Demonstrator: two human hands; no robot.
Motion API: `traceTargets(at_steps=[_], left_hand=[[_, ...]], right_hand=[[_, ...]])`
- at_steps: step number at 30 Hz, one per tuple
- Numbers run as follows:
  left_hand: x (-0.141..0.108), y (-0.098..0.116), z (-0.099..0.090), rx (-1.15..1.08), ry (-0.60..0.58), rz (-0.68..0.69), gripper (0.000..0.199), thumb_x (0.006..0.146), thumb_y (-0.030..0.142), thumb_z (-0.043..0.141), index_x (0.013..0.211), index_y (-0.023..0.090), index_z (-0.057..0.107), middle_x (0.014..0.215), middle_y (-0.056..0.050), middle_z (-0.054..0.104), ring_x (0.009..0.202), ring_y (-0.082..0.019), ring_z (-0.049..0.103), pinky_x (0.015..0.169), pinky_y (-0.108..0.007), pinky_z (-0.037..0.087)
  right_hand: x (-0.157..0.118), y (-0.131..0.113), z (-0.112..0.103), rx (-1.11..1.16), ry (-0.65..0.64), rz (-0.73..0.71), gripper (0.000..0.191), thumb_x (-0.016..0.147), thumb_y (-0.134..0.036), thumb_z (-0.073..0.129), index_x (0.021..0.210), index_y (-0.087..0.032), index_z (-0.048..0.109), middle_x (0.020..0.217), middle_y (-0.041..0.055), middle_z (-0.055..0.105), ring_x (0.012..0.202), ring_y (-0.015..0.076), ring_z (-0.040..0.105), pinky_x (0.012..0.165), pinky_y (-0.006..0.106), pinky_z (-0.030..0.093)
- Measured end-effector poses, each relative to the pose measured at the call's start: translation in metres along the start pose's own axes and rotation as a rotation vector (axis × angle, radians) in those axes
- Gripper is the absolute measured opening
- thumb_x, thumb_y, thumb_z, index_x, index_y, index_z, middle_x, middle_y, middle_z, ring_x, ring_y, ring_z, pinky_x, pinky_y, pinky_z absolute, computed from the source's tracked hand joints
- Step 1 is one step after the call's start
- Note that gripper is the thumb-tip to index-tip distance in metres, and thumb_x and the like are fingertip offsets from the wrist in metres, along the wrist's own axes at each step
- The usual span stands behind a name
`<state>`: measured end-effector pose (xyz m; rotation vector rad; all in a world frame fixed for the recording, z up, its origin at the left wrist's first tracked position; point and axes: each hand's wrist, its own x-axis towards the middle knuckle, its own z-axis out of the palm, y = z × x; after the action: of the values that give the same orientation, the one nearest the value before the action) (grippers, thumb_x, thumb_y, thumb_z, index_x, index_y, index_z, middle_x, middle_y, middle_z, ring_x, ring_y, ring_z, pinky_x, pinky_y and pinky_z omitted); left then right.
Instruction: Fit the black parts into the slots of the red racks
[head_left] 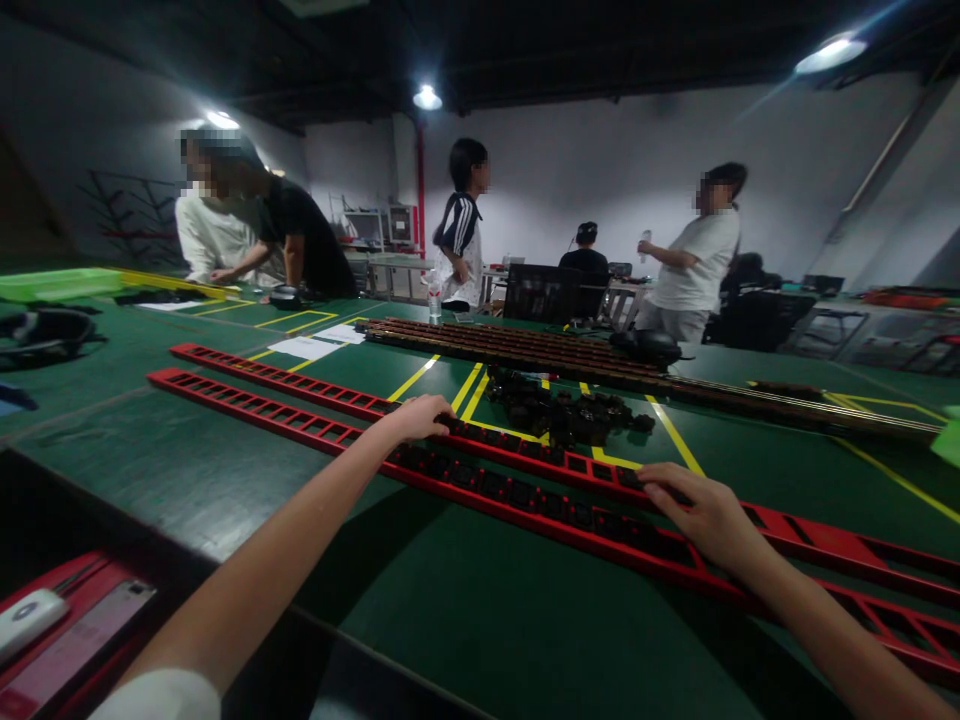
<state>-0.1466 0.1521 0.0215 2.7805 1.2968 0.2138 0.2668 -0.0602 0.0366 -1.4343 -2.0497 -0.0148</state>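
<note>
Two long red slotted rails lie side by side across the table, the near rail (525, 515) and the far rail (296, 380). Black square parts (521, 492) fill the middle slots of the near rail, and several more sit in the far one. My left hand (421, 418) bends its closed fingers over the far rail, hiding what is under the fingertips. At the same rail, farther right, my right hand (701, 510) has its thumb and fingers closed at a small black part (630, 478) in a slot.
Loose black parts (577, 408) lie in a heap behind the rails. Beyond are dark long rails (487, 345), white papers (319, 345) and a bottle (434, 300). Yellow tape marks the green table (480, 600). Several people stand or sit farther back.
</note>
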Motion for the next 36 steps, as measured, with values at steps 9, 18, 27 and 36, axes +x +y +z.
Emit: traceTargets(at_steps=[9, 18, 27, 36], left_hand=[[0.024, 0.047, -0.007, 0.004, -0.092, 0.117, 0.044, 0.076, 0.048, 0.072, 0.113, 0.024, 0.071, 0.106, -0.006, 0.071, 0.090, -0.022, 0.067, 0.074, -0.027, 0.049], [0.010, 0.068, 0.015, -0.002, 0.053, 0.186, 0.043, 0.088, 0.049, 0.059, 0.118, 0.019, 0.064, 0.113, -0.010, 0.063, 0.105, -0.025, 0.061, 0.087, -0.032, 0.047], [0.009, 0.068, 0.017, -0.013, 0.035, 0.173, 0.049, 0.083, 0.046, 0.067, 0.125, 0.020, 0.059, 0.118, -0.009, 0.065, 0.107, -0.025, 0.061, 0.089, -0.032, 0.046], [0.010, 0.068, 0.015, 0.021, 0.038, 0.148, 0.050, 0.082, 0.048, 0.067, 0.123, 0.021, 0.061, 0.116, -0.009, 0.065, 0.106, -0.026, 0.062, 0.086, -0.032, 0.047]], right_hand=[[0.000, 0.000, -0.001, 0.004, 0.008, -0.018, 0.026, 0.090, -0.040, 0.049, 0.091, -0.023, 0.069, 0.097, 0.0084, 0.075, 0.089, 0.0253, 0.071, 0.082, 0.041, 0.059], [-0.002, 0.021, -0.001, -0.143, 0.045, 0.048, 0.034, 0.089, -0.044, 0.049, 0.102, -0.018, 0.068, 0.106, 0.0128, 0.073, 0.098, 0.0295, 0.069, 0.089, 0.047, 0.056], [-0.007, 0.067, -0.005, -0.314, -0.110, 0.240, 0.048, 0.081, -0.053, 0.052, 0.108, -0.017, 0.070, 0.101, 0.0155, 0.074, 0.092, 0.0351, 0.070, 0.077, 0.051, 0.057], [-0.010, 0.070, -0.005, -0.176, -0.196, 0.193, 0.043, 0.075, -0.046, 0.065, 0.108, -0.020, 0.070, 0.104, 0.0157, 0.075, 0.091, 0.0346, 0.072, 0.081, 0.045, 0.058]])
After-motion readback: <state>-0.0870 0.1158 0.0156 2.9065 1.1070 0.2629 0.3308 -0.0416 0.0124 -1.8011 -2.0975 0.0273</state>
